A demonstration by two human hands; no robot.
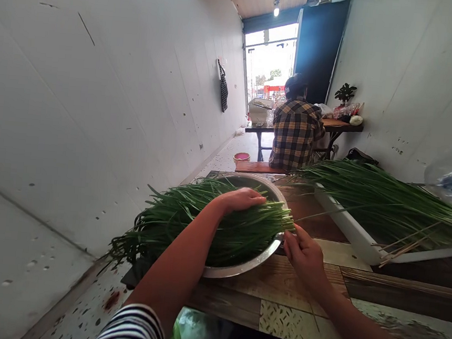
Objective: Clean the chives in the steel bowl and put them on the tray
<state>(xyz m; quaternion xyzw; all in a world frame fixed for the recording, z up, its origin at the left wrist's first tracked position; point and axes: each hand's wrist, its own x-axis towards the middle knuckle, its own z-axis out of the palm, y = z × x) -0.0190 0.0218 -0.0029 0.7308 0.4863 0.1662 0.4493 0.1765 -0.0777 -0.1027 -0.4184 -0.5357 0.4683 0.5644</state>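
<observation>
Green stalks (pixel 239 239): across metal bowl (pixel 236 273), beneath your left hand (pixel 242 199), grip hidden; pale ends (pixel 286 216), at bowl's right rim, pinched by your right hand (pixel 306 255).

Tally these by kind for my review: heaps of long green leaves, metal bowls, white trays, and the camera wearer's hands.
Heaps of green leaves: 2 (bowl heap, tray heap)
Metal bowl: 1
White tray: 1
Wearer's hands: 2 (left hand, right hand)
Total: 6
</observation>
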